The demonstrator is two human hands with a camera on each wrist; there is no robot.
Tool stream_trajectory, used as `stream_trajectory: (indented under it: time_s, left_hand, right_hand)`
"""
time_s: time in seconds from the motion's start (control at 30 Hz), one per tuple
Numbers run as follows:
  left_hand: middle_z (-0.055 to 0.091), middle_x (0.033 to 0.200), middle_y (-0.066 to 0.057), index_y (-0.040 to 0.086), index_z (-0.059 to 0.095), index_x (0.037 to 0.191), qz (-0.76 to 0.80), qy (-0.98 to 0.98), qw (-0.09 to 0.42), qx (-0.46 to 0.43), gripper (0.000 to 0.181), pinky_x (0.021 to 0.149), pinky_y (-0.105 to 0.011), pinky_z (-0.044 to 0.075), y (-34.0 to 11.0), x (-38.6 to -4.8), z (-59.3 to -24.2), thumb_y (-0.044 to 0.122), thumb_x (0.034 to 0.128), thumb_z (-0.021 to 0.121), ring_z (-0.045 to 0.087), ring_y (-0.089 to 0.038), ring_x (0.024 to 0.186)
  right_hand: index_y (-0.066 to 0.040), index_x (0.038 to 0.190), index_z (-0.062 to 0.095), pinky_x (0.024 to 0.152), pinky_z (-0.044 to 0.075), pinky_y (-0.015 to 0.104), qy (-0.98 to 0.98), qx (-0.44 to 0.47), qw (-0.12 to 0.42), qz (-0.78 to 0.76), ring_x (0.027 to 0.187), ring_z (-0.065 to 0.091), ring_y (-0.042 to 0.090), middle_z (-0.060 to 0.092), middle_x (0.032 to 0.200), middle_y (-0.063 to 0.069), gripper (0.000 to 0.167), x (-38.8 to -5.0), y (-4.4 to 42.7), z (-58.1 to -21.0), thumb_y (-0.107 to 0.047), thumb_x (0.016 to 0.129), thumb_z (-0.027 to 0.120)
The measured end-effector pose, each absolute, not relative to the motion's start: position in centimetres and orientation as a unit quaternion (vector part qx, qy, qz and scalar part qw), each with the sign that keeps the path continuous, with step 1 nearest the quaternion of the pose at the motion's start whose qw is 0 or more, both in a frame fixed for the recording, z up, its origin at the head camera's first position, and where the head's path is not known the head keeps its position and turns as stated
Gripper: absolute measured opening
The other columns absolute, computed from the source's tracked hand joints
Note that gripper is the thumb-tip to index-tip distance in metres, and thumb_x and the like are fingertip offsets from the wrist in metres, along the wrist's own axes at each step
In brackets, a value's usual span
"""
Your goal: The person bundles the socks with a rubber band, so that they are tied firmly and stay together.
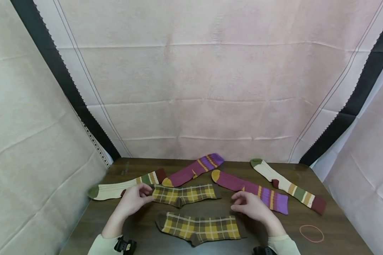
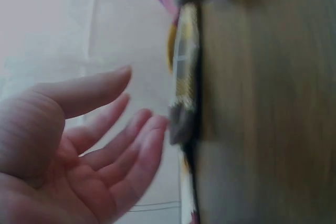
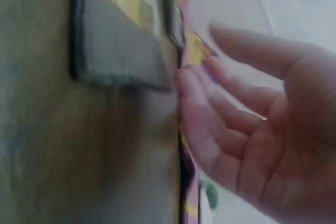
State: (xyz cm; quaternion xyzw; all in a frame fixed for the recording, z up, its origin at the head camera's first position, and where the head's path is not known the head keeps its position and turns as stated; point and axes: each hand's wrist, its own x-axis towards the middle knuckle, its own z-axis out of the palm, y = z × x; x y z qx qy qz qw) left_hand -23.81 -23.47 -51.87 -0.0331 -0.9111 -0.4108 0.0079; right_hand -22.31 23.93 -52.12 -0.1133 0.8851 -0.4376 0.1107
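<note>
Two yellow-and-brown plaid socks lie flat on the dark table, a farther one and a nearer one. My left hand is by the left end of the farther sock; in the left wrist view its fingers are relaxed and bent, with nothing between thumb and fingertips. Whether a fingertip touches the cloth, I cannot tell. My right hand hovers to the right of the plaid socks, near a purple striped sock; the right wrist view shows its fingers loose and holding nothing.
Another purple striped sock lies behind the farther plaid one. One cream striped sock is at the left, a second at the right. A pink loop lies at the front right. White fabric walls surround the table.
</note>
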Motion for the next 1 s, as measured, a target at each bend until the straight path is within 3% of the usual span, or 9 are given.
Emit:
stream_trajectory:
  time_s: [0.27,0.4,0.5,0.6,0.63,0.73,0.8,0.9,1.0]
  left_hand:
    - [0.070,0.109,-0.017,-0.001,0.072,0.115,-0.374,-0.923,0.083,-0.044,0.028,0.080,-0.044,0.057,-25.4,-26.2,-53.2,0.005,0.0913,0.084,0.066,-0.025,0.090]
    - [0.067,0.108,-0.017,-0.002,0.071,0.116,-0.365,-0.926,0.081,-0.043,0.029,0.078,-0.045,0.055,-25.9,-26.9,-53.5,0.007,0.0917,0.084,0.064,-0.025,0.088]
    - [0.067,0.106,-0.014,-0.001,0.071,0.117,-0.362,-0.929,0.066,-0.044,0.030,0.078,-0.046,0.055,-26.1,-27.1,-53.6,0.008,0.0925,0.084,0.064,-0.023,0.088]
    - [0.066,0.103,-0.012,-0.001,0.070,0.118,-0.365,-0.929,0.043,-0.041,0.030,0.078,-0.046,0.054,-26.1,-27.5,-53.7,0.010,0.0930,0.084,0.063,-0.022,0.087]
    - [0.066,0.102,-0.011,-0.001,0.069,0.118,-0.366,-0.929,0.034,-0.041,0.031,0.078,-0.046,0.053,-26.1,-27.6,-53.7,0.010,0.0927,0.084,0.062,-0.022,0.087]
    - [0.066,0.103,-0.011,-0.002,0.069,0.118,-0.368,-0.929,0.006,-0.039,0.033,0.081,-0.047,0.053,-26.1,-27.9,-53.7,0.010,0.0919,0.084,0.061,-0.024,0.090]
    - [0.067,0.104,-0.012,-0.002,0.069,0.117,-0.365,-0.930,-0.007,-0.038,0.033,0.084,-0.049,0.053,-26.1,-28.1,-53.6,0.010,0.0908,0.085,0.062,-0.026,0.093]
    - [0.067,0.105,-0.012,-0.002,0.070,0.115,-0.365,-0.930,-0.023,-0.033,0.032,0.087,-0.051,0.053,-26.1,-28.3,-53.4,0.008,0.0894,0.085,0.062,-0.027,0.097]
    - [0.066,0.105,-0.011,-0.002,0.071,0.113,-0.357,-0.933,-0.034,-0.034,0.032,0.087,-0.050,0.052,-26.0,-28.5,-53.4,0.007,0.0874,0.087,0.061,-0.027,0.096]
  right_hand:
    - [-0.006,0.126,0.073,0.081,0.057,0.041,0.893,-0.088,0.050,-0.438,0.095,0.070,0.018,0.075,0.110,0.005,0.034,-24.6,20.7,-53.2,-0.017,0.095,0.083]
    - [-0.004,0.127,0.072,0.098,0.053,0.057,0.896,-0.083,0.027,-0.436,0.098,0.071,0.022,0.075,0.113,0.009,0.036,-25.3,19.6,-53.4,-0.014,0.095,0.083]
    - [-0.004,0.130,0.072,0.098,0.053,0.061,0.898,-0.073,0.024,-0.433,0.100,0.071,0.024,0.074,0.115,0.011,0.037,-25.7,18.9,-53.4,-0.015,0.096,0.082]
    - [-0.005,0.129,0.072,0.117,0.028,0.072,0.907,-0.074,0.023,-0.414,0.101,0.071,0.026,0.075,0.113,0.009,0.036,-26.0,18.5,-53.3,-0.016,0.096,0.082]
    - [-0.006,0.129,0.073,0.118,0.026,0.073,0.910,-0.072,0.024,-0.408,0.102,0.071,0.027,0.075,0.113,0.008,0.035,-26.1,18.4,-53.3,-0.015,0.097,0.081]
    - [-0.006,0.128,0.073,0.115,-0.004,0.083,0.916,-0.079,0.019,-0.392,0.106,0.071,0.031,0.076,0.110,0.005,0.033,-26.3,18.3,-53.2,-0.014,0.097,0.081]
    - [-0.005,0.128,0.073,0.114,-0.002,0.084,0.917,-0.078,0.017,-0.390,0.107,0.071,0.032,0.076,0.108,0.005,0.034,-26.5,18.2,-53.4,-0.012,0.096,0.081]
    - [-0.003,0.132,0.071,0.117,0.027,0.074,0.917,-0.083,0.019,-0.389,0.104,0.070,0.030,0.074,0.108,0.006,0.037,-26.8,17.8,-53.5,-0.010,0.096,0.080]
    - [-0.002,0.134,0.069,0.096,0.054,0.056,0.917,-0.088,0.029,-0.388,0.097,0.068,0.026,0.072,0.109,0.008,0.041,-27.1,17.5,-53.6,-0.006,0.095,0.081]
